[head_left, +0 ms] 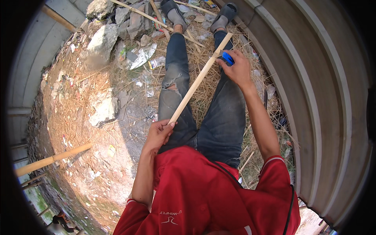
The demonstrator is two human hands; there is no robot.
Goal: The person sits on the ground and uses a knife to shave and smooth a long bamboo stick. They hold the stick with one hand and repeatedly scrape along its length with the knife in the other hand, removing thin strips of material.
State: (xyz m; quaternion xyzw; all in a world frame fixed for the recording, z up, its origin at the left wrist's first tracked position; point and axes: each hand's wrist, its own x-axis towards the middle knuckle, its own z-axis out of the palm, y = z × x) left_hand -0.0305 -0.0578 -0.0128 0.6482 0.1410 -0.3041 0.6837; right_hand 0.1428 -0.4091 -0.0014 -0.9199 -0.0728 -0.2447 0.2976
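Observation:
A long, pale split bamboo strip (pixel 192 89) slants over my legs, its far end up near my right foot. My left hand (pixel 157 135) is closed round the near end of the strip, thumb on top, beside my left thigh. Toward the far end, my right hand (pixel 237 69) grips a small blue cutter (pixel 227 58), probably a utility knife. Its dark front part lies against the strip's edge, where the surface looks scraped or notched. My fingers hide most of the cutter's handle.
My outstretched legs in torn jeans (pixel 172 100) lie on straw and litter. Broken rocks (pixel 102 41) stand at the upper left, with thin bamboo strips (pixel 145 15) near my feet. A bamboo pole (pixel 55 158) juts in at the left. Corrugated metal sheeting (pixel 313 90) walls my right side.

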